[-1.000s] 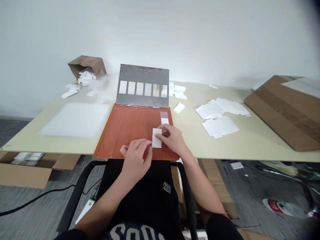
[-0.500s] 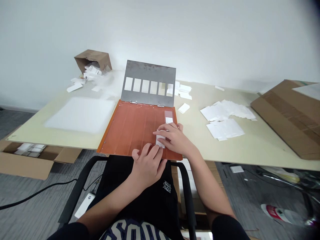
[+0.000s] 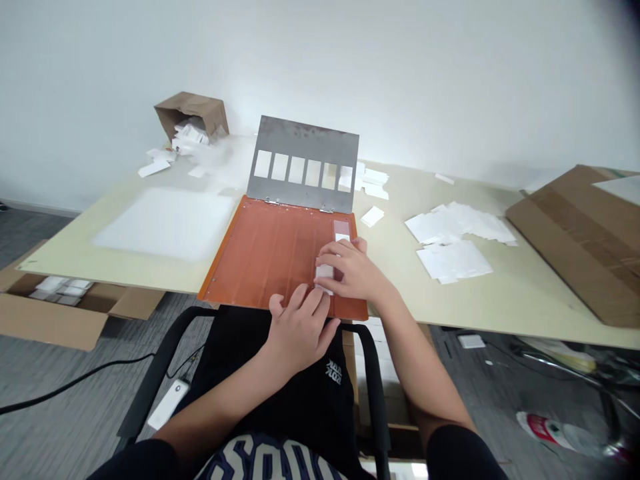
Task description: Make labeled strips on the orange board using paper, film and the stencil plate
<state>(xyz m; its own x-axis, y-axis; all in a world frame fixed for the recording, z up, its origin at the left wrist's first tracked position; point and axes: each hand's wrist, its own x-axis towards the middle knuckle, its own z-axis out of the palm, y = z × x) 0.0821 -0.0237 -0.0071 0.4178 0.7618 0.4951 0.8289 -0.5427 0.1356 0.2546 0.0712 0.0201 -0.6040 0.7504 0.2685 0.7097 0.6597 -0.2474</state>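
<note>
An orange tray (image 3: 270,253) lies at the table's front edge, with a grey metal plate (image 3: 305,130) hinged to its far side and standing raised. Rectangular windows run in a row across the plate. On the tray's right part, my right hand (image 3: 353,270) holds a small white card (image 3: 325,271) with its fingers bent around it. My left hand (image 3: 300,327) rests at the front edge, fingers apart and bent, its fingertips against or close to the card's near end. Further back on the tray, a pinkish-white strip (image 3: 341,228) is partly hidden by my right hand.
White sheets (image 3: 454,259) lie on the table (image 3: 390,287) to the right, near a large cardboard box (image 3: 580,233). A tipped carton (image 3: 193,105) spills white pieces at the back left. A small white card (image 3: 373,216) lies right of the tray. An open box (image 3: 50,327) stands below left.
The view has shifted slightly. Both hands stay at nearly the same place on the tray, with small finger movements around the white card.
</note>
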